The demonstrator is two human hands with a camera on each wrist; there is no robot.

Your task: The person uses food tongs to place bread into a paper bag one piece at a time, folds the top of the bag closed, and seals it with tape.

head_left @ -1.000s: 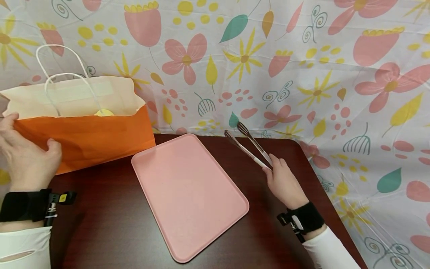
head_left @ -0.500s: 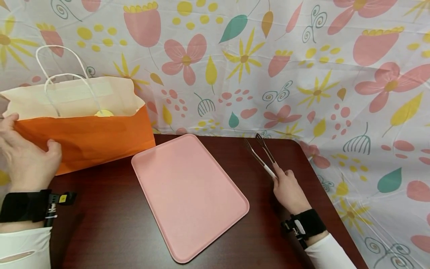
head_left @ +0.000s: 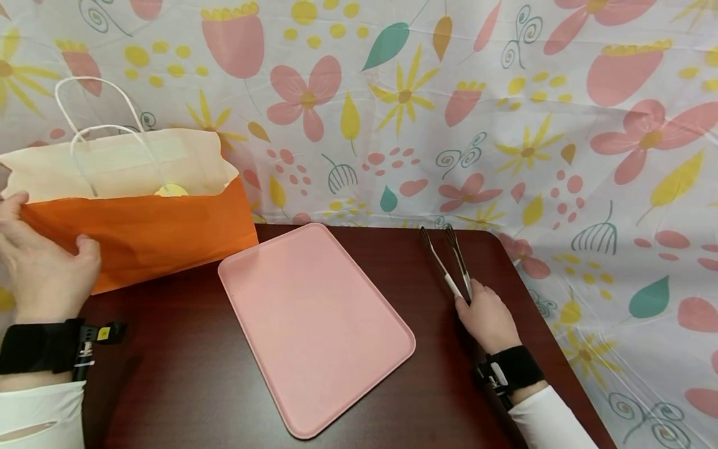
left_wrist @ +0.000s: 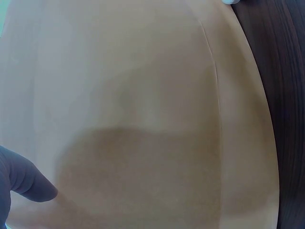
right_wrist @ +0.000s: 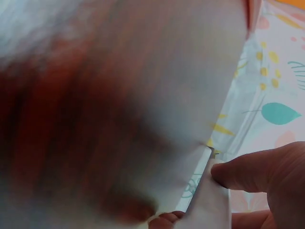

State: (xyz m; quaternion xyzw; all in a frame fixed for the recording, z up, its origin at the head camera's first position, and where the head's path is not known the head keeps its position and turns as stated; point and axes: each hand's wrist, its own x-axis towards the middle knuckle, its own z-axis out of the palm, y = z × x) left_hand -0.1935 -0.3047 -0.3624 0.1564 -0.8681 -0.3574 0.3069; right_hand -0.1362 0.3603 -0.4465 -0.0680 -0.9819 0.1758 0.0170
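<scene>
In the head view, an orange paper bag (head_left: 151, 234) with white handles stands at the left. My left hand (head_left: 47, 268) rests against its left end, the thumb lying straight on the front panel. Against the bag's side the left thumb (left_wrist: 31, 179) also shows in the left wrist view; the other fingers are out of sight there. My right hand (head_left: 489, 318) holds metal tongs (head_left: 452, 285) with white handles and looped tips. Their arms stand apart, with nothing between the tips. In the right wrist view a tong handle (right_wrist: 205, 198) lies between thumb and fingers.
A pink rectangular tray (head_left: 316, 330) lies at an angle between the hands on the dark wooden table (head_left: 179, 374). Just inside the bag's opening shows a round yellow thing (head_left: 171, 190), mostly hidden. Behind the table hangs a flowered cloth (head_left: 392, 125).
My right hand has moved right and slightly toward me with the tongs, whose tips swung from upper left to nearer straight ahead. The left hand and bag stay put.
</scene>
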